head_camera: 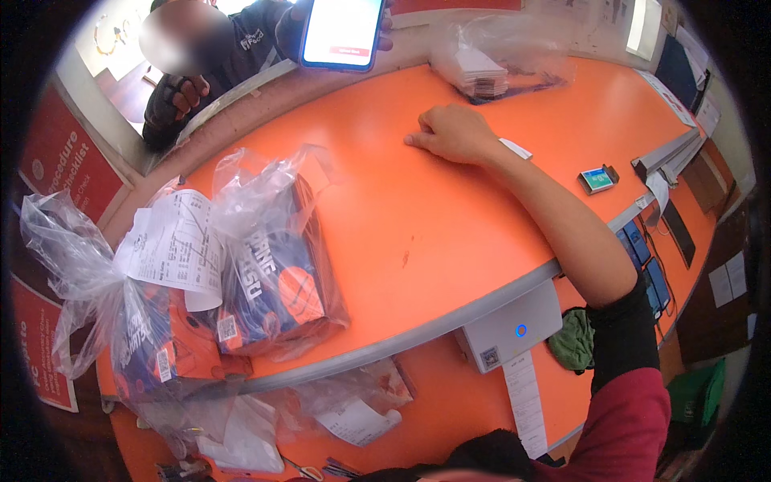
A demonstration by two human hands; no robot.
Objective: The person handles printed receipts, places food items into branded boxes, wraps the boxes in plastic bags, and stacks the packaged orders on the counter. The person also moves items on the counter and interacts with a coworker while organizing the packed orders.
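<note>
My right hand (453, 134) rests on the orange counter (385, 199), fingers curled in and the thumb pointing left; nothing shows in it. A small white paper (515, 148) lies by its wrist. My left hand is out of view. On the counter's left stand two printed food boxes in clear plastic bags, one (274, 277) right of the other (144, 343). A long printed receipt (181, 241) hangs on the left bag. Beyond the counter, at a window opening, a person in dark clothes holds up a lit smartphone (342, 33); the person's other hand (187, 99) is gloved, fingertips bare.
A plastic bag of stacked papers (482, 72) lies at the back. A small teal box (597, 179) is at the right. Below the counter's edge are a white receipt printer (515, 328) with paper hanging out, a green cloth (572, 340), scissors (304, 470) and several phones (655, 283).
</note>
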